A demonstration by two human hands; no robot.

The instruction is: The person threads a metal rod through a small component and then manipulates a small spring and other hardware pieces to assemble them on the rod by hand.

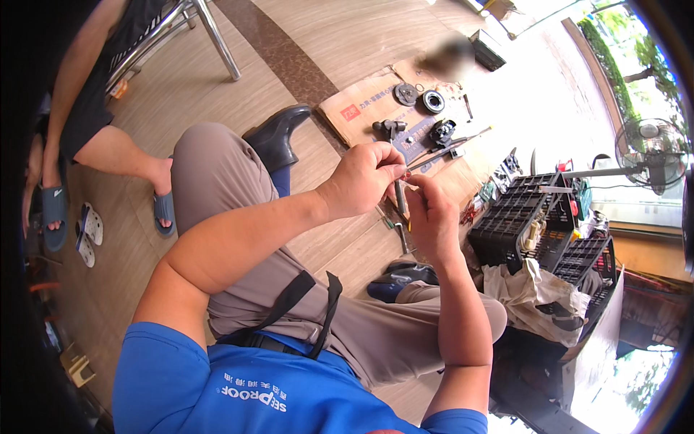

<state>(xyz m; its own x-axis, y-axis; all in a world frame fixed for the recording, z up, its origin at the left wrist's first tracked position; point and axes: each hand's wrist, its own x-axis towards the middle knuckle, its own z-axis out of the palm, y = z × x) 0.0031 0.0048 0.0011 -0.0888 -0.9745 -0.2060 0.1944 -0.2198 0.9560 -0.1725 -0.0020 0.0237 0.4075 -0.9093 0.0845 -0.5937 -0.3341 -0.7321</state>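
Fingers (392, 172) at grey rod (400, 197) (seemingly metal)

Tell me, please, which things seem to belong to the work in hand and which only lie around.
Probably the work:
- small piece between left hand and right hand
- dark disc, ring-shaped part

Apparently lying about:
- white clogs
- fan
- black crates

Metallic-looking rod (400, 197), matt cardboard (340, 121), glossy boot (278, 136), shiny metal chair leg (219, 41)
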